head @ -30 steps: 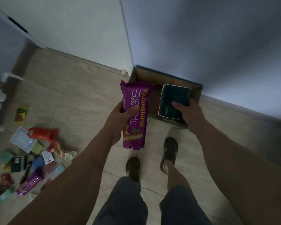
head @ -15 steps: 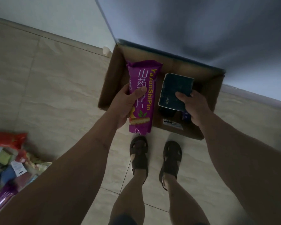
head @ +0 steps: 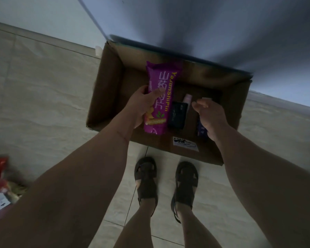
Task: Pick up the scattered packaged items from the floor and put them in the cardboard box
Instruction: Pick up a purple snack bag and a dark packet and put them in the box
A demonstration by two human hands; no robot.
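An open cardboard box (head: 111,83) stands on the floor against the wall, right in front of my feet. My left hand (head: 141,106) grips a long purple snack packet (head: 161,90) and holds it above the box's left half. My right hand (head: 208,115) hovers over the box with relaxed, empty fingers. Inside the box lie a dark flat packet (head: 177,115), a small pink tube (head: 187,100) and a dark blue item (head: 201,130) partly hidden by my right hand.
Several scattered packets (head: 0,185) remain on the tiled floor at the far left edge. The grey wall rises directly behind the box. My two sandalled feet (head: 165,179) stand just in front of the box's near side.
My right hand let go of the dark flat packet, which now lies inside the box. I stepped closer, and the purple packet moved further over the box.
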